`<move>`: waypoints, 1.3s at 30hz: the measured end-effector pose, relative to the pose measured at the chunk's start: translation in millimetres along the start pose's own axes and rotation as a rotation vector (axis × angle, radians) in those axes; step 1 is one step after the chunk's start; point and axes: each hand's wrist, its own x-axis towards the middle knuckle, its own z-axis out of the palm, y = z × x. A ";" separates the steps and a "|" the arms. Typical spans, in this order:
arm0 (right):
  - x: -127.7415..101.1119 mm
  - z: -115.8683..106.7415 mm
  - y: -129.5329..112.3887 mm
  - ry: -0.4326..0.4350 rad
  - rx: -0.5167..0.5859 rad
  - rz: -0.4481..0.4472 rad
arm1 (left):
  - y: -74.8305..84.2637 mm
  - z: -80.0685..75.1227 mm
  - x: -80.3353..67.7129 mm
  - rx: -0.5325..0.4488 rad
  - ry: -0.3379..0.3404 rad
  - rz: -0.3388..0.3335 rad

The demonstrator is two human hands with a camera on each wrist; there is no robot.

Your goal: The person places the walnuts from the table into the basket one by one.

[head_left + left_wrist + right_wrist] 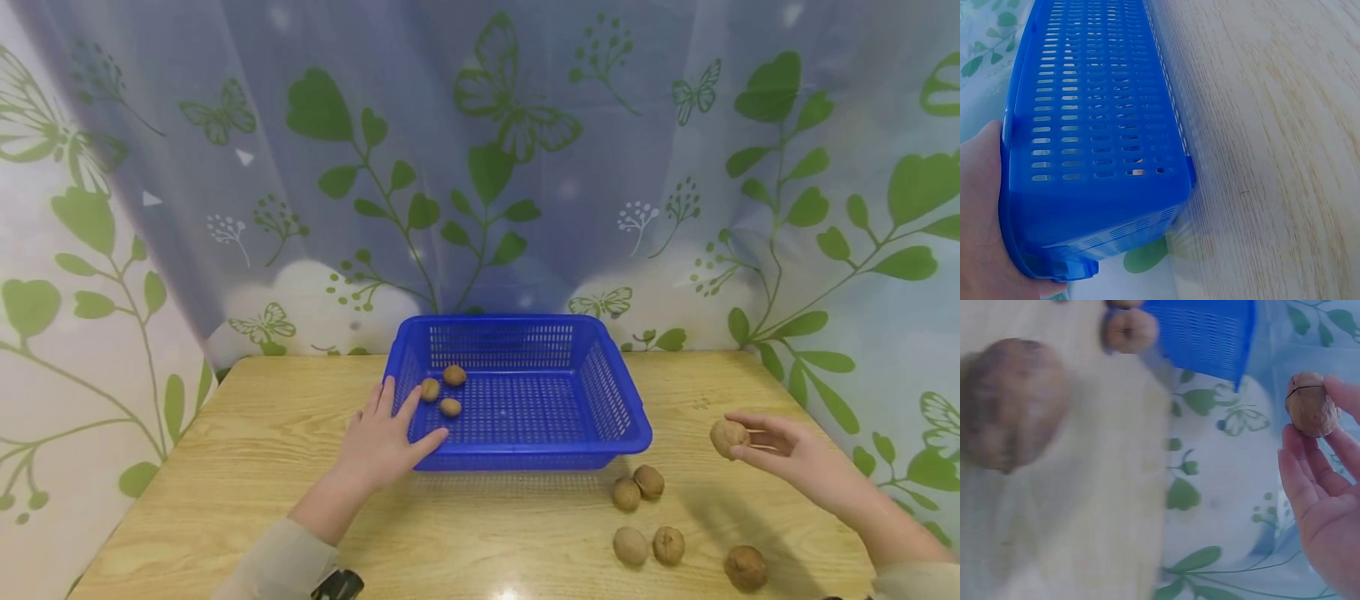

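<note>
A blue plastic basket (517, 450) with perforated sides stands on the wooden table. Inside it, toward the left end, lie three walnuts (453, 376). My left hand (378, 442) rests at the basket's front left corner, fingers spread over the rim and thumb along the front edge. In the left wrist view that hand (979, 212) shows against the rim. My right hand (806, 458) pinches a walnut (729, 438) between thumb and fingers, raised to the right of the basket. A dark crack line crosses this walnut (1311, 412) in the right wrist view.
Several loose walnuts lie on the table (480, 542) in front and to the right of the basket, among them a walnut (630, 547) near the middle and a darker walnut (746, 568) nearer me. A leaf-patterned curtain (420, 167) hangs behind the table and down its sides.
</note>
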 end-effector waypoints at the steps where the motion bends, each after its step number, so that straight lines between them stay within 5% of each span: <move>1: 1.1 -3.5 -2.4 0.007 -0.008 -0.003 | 0.2 0.3 0.2 0.001 -0.002 -0.001; 24: 25.8 -8.6 -39.8 0.015 -0.018 -0.074 | 3.4 -1.4 9.1 -0.008 0.012 0.002; 39: 68.9 18.7 -60.4 -0.039 0.014 -0.138 | 1.2 1.2 1.0 -0.021 0.007 -0.001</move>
